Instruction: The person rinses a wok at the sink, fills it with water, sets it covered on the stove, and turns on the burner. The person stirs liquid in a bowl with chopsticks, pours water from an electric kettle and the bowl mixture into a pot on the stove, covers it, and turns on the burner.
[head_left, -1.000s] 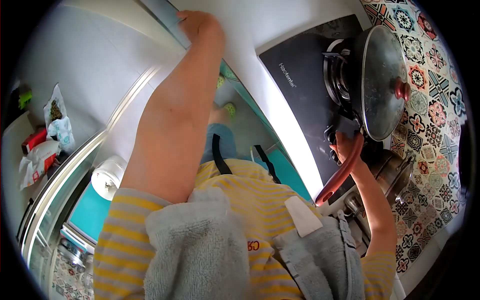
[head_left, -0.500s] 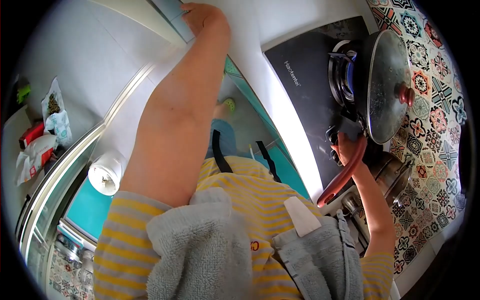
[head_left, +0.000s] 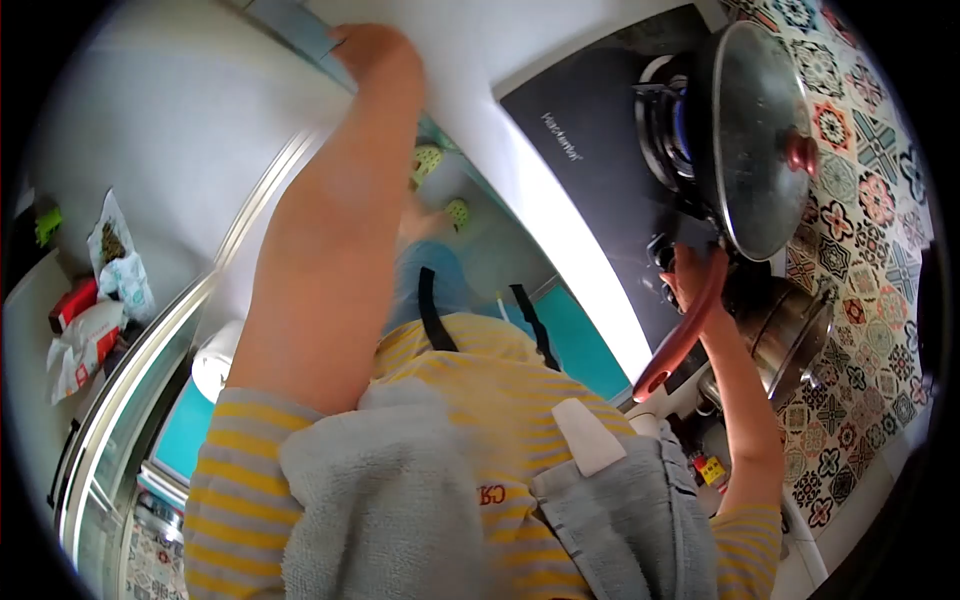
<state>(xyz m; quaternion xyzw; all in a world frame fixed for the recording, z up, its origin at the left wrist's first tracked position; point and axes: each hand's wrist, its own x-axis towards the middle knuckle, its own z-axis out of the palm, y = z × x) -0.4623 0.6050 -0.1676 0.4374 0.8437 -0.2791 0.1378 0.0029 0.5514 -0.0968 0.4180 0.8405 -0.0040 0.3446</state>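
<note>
Down at the stove controls now, by the look of it: right hand point(head_left: 690, 278) tucked in beneath a long, curved, reddish-brown handle point(head_left: 688, 328), fingers bent right at a small black stove knob point(head_left: 659, 252), too much hidden there to tell whether pinched on it or merely touching. Blue flame point(head_left: 680, 125) alight on the dark metal burner point(head_left: 653, 130), so probably a matter of setting the heat. Called for next, most likely: a small, steady turn of the wrist, clear of the handle overhead. Across the way, left hand point(head_left: 378, 58) out at full stretch by the edge of the smooth white table point(head_left: 460, 40), blurred, fingers bent, no telling whether gripping or just resting. And now to the round black pan point(head_left: 704, 145): up on the burner of the flat black stove point(head_left: 590, 105), near the patterned wall tiles point(head_left: 855, 260). Covered with a broad, hazy glass lid point(head_left: 755, 120), metal-rimmed, topped by a rounded dark-red grip point(head_left: 802, 155); contents impossible to make out. Close by, a shiny steel pot point(head_left: 795, 335).
</note>
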